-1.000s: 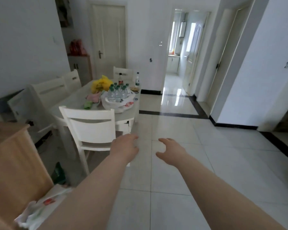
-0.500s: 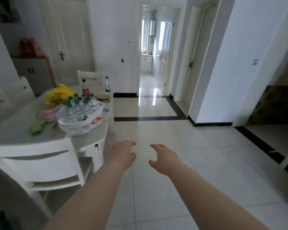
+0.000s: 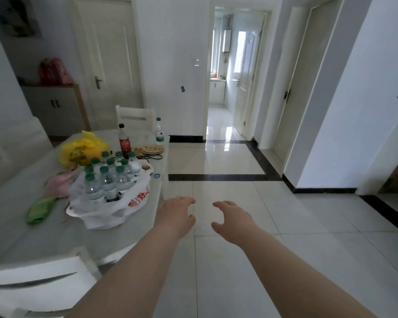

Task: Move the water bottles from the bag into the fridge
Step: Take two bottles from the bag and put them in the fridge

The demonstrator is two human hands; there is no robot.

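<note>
A white plastic bag with red print sits on the white table, near its right edge. Several clear water bottles with green caps stand upright inside it. My left hand hovers just right of the bag, over the table's edge, fingers apart and empty. My right hand is held out beside it over the tiled floor, also empty with curled, spread fingers. No fridge is in view.
On the table lie a yellow bag, a pink cloth, a green cloth, a dark sauce bottle, a lone water bottle and coasters. White chairs surround it. A hallway opens ahead.
The view has closed in on the table, and the bag of bottles now lies just left of my left hand. Both hands stay outstretched and empty.
</note>
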